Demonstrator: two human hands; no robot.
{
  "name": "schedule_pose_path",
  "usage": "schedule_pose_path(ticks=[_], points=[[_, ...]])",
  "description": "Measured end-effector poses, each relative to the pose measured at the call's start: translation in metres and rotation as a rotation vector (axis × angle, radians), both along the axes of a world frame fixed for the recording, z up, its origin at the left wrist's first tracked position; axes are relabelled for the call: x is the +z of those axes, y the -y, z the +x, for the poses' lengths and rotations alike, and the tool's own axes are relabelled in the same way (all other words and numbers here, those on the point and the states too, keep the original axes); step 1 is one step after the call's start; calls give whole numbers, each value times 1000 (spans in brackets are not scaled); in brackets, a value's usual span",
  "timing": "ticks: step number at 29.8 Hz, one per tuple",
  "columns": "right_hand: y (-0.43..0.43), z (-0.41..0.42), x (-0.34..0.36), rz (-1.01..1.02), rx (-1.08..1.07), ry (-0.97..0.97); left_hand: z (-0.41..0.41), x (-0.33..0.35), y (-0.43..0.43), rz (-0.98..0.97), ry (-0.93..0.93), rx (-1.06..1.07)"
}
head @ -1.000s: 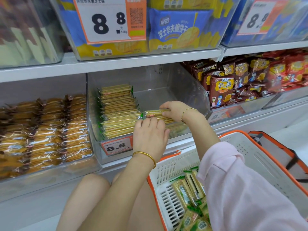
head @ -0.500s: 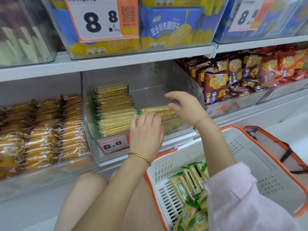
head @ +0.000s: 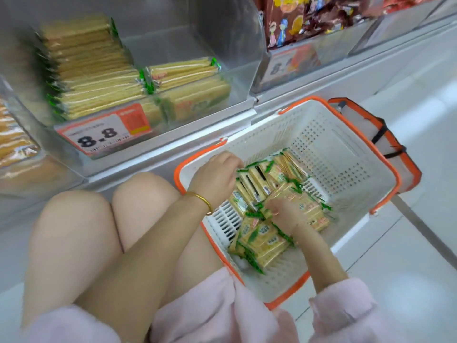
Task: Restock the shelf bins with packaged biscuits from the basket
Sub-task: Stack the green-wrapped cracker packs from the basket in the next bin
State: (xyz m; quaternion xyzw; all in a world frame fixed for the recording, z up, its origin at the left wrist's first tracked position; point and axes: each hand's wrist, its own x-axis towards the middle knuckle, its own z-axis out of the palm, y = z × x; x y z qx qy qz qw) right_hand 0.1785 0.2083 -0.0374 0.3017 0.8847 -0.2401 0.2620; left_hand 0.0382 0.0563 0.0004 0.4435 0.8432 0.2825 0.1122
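Note:
A white basket with an orange rim (head: 333,149) stands on the floor below the shelf, holding several yellow-green biscuit packs (head: 262,241). My left hand (head: 217,177) reaches in at the basket's near-left corner, its fingers curled over the ends of upright packs (head: 252,184). Lower in the pile, my right hand (head: 284,214) curls its fingers round a flat pack (head: 309,206). Above, the clear shelf bin (head: 237,45) with an 8.8 price tag (head: 106,132) holds a tall stack of the same packs (head: 94,78) on the left and a short stack (head: 183,70) beside it.
A bin of red-brown snack bags (head: 309,18) sits to the right on the same shelf, and a bin of orange-brown packs (head: 12,139) to the left. An orange-edged folded carrier (head: 385,134) leans behind the basket. My bare knees (head: 99,231) are close to the shelf base.
Both hands have left the shelf bin and dropped into the basket. The view has tilted down, and the short stack stays in the bin.

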Motion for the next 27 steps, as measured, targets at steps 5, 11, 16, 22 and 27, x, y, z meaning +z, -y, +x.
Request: schedule_pose_path(ticks=[5, 11, 16, 22, 27], points=[[27, -16, -36, 76, 663, 352, -5, -7, -1, -107, 89, 74], [34, -17, -44, 172, 886, 396, -5, -10, 0, -141, 132, 85], [18, -7, -43, -60, 611, 213, 0, -9, -1, -149, 283, 65], [20, -7, -21, -324, 150, -246, 4, -12, -3, -311, 581, 89], [38, -23, -4, -396, 29, -551, 4, -8, -5, -461, 569, 24]])
